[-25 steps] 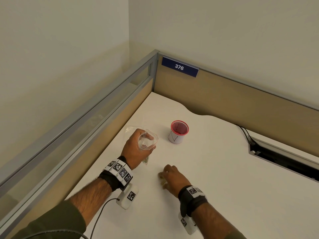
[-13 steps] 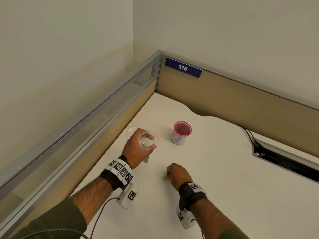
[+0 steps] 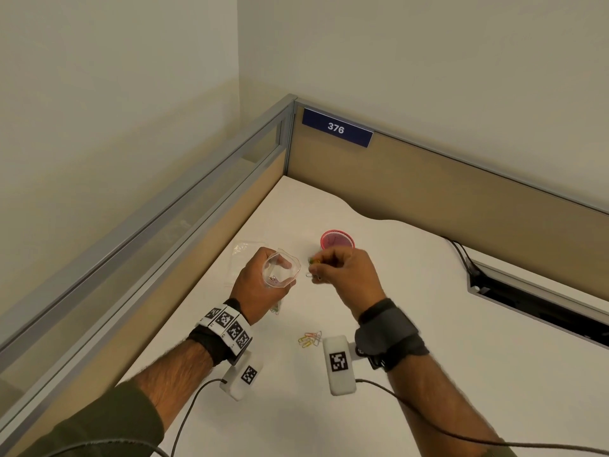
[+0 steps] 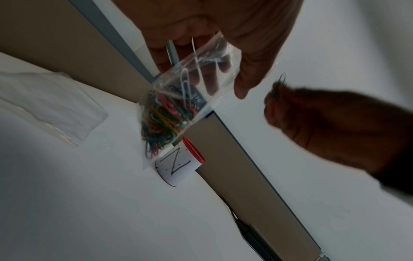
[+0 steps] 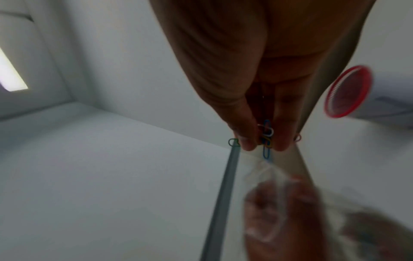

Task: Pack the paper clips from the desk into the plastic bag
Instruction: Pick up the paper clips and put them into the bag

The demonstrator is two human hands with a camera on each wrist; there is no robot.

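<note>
head view: above the desk [image 3: 428,324] near its far left corner, the left hand [image 3: 260,288] grips a clear plastic bag [image 3: 280,270] with its mouth held open, while the right hand [image 3: 346,275] pinches a small bunch of paper clips [image 3: 313,267] just beside that mouth; loose clips [image 3: 309,339] lie nearer the front edge, so the packing looks partly done; a blue plate [image 3: 336,128] on the partition reads "376". left wrist view: fingers curl round the bag, already holding many coloured clips; a red-rimmed cup [image 4: 178,166] beyond carries a hand-drawn mark like an "n". right wrist view: thumb and fingertips [image 5: 245,143] close tight on the bunch; next, it must be centred over the opening before release.
</note>
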